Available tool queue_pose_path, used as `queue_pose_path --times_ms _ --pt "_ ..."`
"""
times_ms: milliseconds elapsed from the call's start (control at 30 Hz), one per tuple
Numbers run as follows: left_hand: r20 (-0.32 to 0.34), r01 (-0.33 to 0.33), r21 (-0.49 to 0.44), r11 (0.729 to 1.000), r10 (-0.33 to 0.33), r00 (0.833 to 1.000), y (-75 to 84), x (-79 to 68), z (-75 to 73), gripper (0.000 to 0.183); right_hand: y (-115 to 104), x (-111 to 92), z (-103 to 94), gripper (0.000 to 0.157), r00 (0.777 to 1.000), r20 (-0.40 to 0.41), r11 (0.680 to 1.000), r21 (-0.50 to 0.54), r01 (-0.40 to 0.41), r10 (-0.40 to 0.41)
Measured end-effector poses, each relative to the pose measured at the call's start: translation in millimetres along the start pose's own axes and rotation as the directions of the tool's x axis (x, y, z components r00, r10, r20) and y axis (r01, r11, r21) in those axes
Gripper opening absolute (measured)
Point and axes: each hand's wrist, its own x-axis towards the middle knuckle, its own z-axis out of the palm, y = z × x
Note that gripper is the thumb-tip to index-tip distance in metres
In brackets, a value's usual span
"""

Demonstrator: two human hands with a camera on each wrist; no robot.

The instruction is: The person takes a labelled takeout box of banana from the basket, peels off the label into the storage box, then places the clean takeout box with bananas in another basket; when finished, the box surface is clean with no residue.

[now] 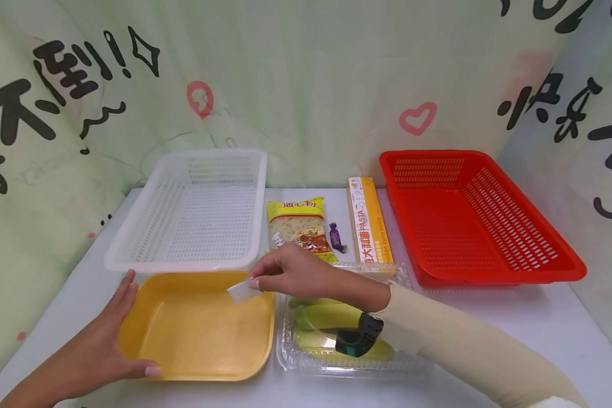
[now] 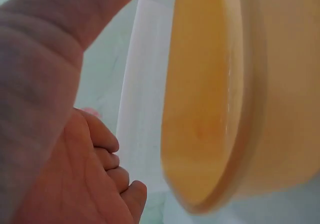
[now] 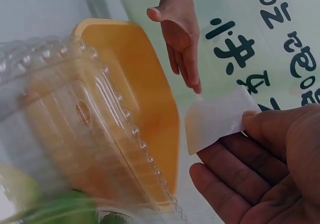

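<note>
My right hand (image 1: 296,273) pinches a small white slip (image 1: 242,291) between thumb and fingers, above the right side of a yellow plastic basin (image 1: 199,340). Close up in the right wrist view, the slip (image 3: 217,121) looks thin and flat, like paper. Beside the basin's left side, my left hand (image 1: 99,345) is spread with its thumb near the front rim and straight fingers toward the back. In the left wrist view its fingers lie apart from the basin (image 2: 200,83); whether the thumb touches the rim is unclear. The basin's visible inside holds nothing.
A clear plastic box (image 1: 306,365) with yellow-green produce lies under my right forearm. Behind stand a white basket (image 1: 199,215), a pasta bag (image 1: 298,224), a purple-wrapped candy (image 1: 336,238), a pasta box (image 1: 369,221) and a red basket (image 1: 449,226).
</note>
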Motion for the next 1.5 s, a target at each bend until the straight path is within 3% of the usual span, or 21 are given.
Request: queue_pose_path --times_ms 167,333,700,1033,1300,1500 --pt "0.022 -0.004 0.029 1.000 0.004 1.000 -21.3 -5.6 2.7 0.134 1 8 2.9 0.015 1.000 0.024 0.999 -0.044 -0.003 0.004" --pt "0.034 -0.036 -0.016 0.999 0.037 0.999 -34.9 -12.4 9.8 0.132 1 14 6.8 0.014 0.998 0.048 0.999 -0.046 -0.025 0.027" --pt "-0.009 -0.124 -0.029 0.992 0.124 0.992 -29.1 -9.1 11.7 0.132 4 20 9.2 0.012 0.995 0.069 0.993 -0.099 -0.067 0.074" --pt "0.001 -0.035 -0.052 0.998 0.036 0.999 -25.7 -6.4 14.6 0.128 9 23 11.2 0.014 0.993 0.099 0.993 -0.099 -0.059 0.069" --pt "0.011 -0.080 -0.036 0.996 0.081 0.997 -24.9 -4.1 15.2 0.134 10 22 10.2 0.016 0.987 0.123 0.994 -0.051 -0.095 0.101" --pt "0.058 0.006 -0.012 1.000 -0.006 0.998 -26.1 -1.1 16.9 0.134 10 21 9.2 0.017 0.987 0.122 0.994 -0.048 -0.100 0.105"
